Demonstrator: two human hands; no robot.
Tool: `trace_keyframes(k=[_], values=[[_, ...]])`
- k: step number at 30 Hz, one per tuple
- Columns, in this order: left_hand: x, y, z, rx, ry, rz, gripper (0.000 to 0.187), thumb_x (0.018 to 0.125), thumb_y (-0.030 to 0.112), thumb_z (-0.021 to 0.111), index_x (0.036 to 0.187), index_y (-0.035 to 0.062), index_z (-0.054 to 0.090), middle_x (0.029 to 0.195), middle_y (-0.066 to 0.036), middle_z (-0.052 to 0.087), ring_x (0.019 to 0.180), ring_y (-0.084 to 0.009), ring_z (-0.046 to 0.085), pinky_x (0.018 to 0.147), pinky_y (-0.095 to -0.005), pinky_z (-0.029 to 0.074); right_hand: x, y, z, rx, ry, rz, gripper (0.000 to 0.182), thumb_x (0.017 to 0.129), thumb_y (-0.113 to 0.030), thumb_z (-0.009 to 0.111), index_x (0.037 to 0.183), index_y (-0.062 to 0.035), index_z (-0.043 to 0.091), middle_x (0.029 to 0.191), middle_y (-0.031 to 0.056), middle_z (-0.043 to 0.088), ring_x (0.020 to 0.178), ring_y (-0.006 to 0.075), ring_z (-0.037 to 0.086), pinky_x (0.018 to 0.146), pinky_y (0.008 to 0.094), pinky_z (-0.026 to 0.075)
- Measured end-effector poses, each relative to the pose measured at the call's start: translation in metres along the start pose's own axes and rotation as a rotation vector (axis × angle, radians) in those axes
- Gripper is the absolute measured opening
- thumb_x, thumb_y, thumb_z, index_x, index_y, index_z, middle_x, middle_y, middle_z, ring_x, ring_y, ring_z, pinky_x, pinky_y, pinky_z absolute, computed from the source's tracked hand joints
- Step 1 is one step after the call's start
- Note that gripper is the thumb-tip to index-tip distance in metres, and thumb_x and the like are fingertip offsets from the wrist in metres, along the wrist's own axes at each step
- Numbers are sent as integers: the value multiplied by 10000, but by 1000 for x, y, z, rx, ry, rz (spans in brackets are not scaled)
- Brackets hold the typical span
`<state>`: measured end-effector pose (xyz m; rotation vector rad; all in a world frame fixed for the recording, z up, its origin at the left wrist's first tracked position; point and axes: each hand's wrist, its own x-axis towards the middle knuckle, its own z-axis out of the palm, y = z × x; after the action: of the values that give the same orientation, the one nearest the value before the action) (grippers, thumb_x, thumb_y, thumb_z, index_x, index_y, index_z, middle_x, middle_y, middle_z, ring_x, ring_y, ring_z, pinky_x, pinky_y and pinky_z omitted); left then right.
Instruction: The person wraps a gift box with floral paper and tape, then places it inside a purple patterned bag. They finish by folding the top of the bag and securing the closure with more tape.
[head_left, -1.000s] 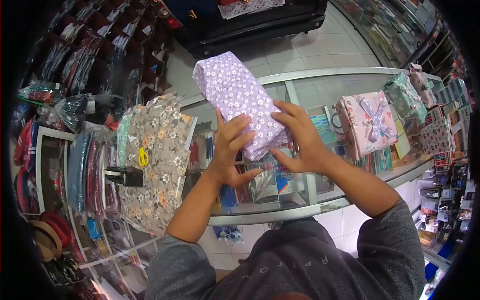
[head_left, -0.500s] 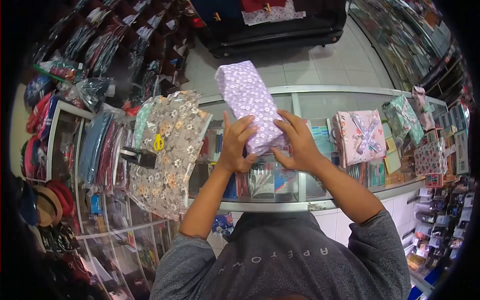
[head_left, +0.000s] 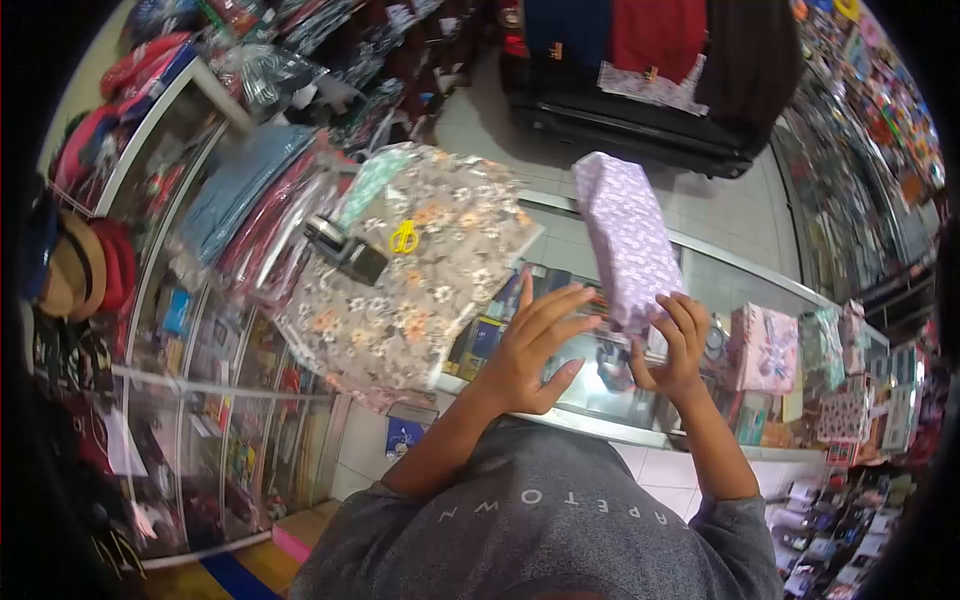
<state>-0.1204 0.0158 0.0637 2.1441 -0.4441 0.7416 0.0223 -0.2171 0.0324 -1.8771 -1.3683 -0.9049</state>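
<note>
A long parcel wrapped in lilac paper with white flowers (head_left: 630, 235) slants over the glass counter (head_left: 600, 400). My right hand (head_left: 675, 345) pinches its near end, thumb below and fingers on top. My left hand (head_left: 540, 350) is off the parcel, to its left, with its fingers spread and nothing in them. Left of that hand lie large sheets of grey floral wrapping paper (head_left: 440, 290). On the paper rest yellow-handled scissors (head_left: 404, 237) and a black tape dispenser (head_left: 345, 250).
To the right on the counter stand a pink wrapped gift with a ribbon (head_left: 765, 350), a green wrapped gift (head_left: 823, 348) and a floral box (head_left: 845, 412). Plastic-bagged clothes (head_left: 245, 210) are stacked at left. Beyond the counter is a black case with cloths (head_left: 640, 120).
My left hand has let go of the parcel and drawn away from it. My right hand now grips the near end. The view has swung left, so things appear further right.
</note>
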Motion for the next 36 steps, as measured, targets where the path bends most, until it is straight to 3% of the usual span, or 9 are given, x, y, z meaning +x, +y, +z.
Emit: trace_keyframes(k=[4, 7, 9, 12, 15, 19, 21, 33, 36], values=[[-26, -4, -59, 69, 137, -186, 496, 867, 66, 681, 1359, 81, 620, 1517, -177, 521, 1455, -375, 465, 1267, -657, 87, 80, -51, 17, 284, -143, 104, 323, 727, -36, 737, 1038, 2, 658, 1125, 205, 672, 1074, 411, 628, 932, 461, 510], [-31, -6, -108, 198, 237, -344, 527, 855, 37, 681, 1374, 65, 592, 1512, -194, 503, 1465, -396, 437, 1262, -641, 138, 135, -87, 42, 410, -381, 224, 297, 797, -93, 767, 1075, -18, 693, 1133, 188, 689, 1043, 370, 658, 871, 438, 537], [-39, -14, -133, 269, 328, -429, 522, 848, 7, 681, 1361, 18, 592, 1499, -227, 520, 1435, -410, 472, 1221, -483, 320, 165, -111, 62, 439, -486, 243, 288, 831, -124, 763, 1090, -10, 708, 1079, 180, 702, 981, 348, 668, 846, 416, 535], [-60, -32, -155, 310, 426, -521, 584, 845, 0, 685, 1411, 3, 540, 1513, -230, 499, 1433, -407, 470, 1200, -459, 360, 205, -134, 110, 505, -661, 280, 298, 885, -182, 748, 1121, 0, 733, 969, 169, 722, 856, 318, 685, 792, 398, 539], [-84, -49, -165, 385, 404, -570, 679, 844, 16, 698, 1482, -5, 466, 1536, -233, 471, 1445, -403, 454, 1202, -464, 359, 238, -146, 175, 617, -834, 375, 340, 914, -234, 730, 1160, 0, 750, 858, 175, 732, 754, 312, 705, 745, 412, 551], [-107, -63, -172, 381, 225, -735, 875, 861, 82, 712, 1616, 10, 277, 1673, -208, 311, 1540, -414, 314, 1255, -559, 234, 242, -154, 263, 563, -664, 373, 372, 906, -291, 736, 1122, 9, 771, 787, 189, 725, 748, 297, 718, 731, 409, 555], [-110, -62, -176, 348, 209, -769, 899, 867, 93, 711, 1632, 20, 243, 1691, -197, 277, 1551, -417, 292, 1256, -582, 214, 241, -158, 289, 427, -793, 436, 384, 890, -303, 744, 1104, 14, 775, 777, 173, 732, 739, 274, 713, 725, 403, 552], [-125, -79, -199, 261, 33, -723, 978, 882, 115, 723, 1665, 76, 138, 1713, -203, 199, 1560, -435, 258, 1255, -624, 177, 268, -155, 307, 654, -1176, 863, 261, 849, -274, 799, 903, -19, 807, 639, 62, 617, 563, 149, 565, 476, 305, 433], [-126, -82, -202, 252, 21, -680, 976, 876, 106, 725, 1655, 47, 140, 1692, -223, 219, 1542, -448, 281, 1252, -582, 218, 274, -156, 307, 708, -1208, 1051, 253, 840, -218, 819, 928, 17, 780, 760, 90, 648, 588, 164, 604, 492, 308, 476]])
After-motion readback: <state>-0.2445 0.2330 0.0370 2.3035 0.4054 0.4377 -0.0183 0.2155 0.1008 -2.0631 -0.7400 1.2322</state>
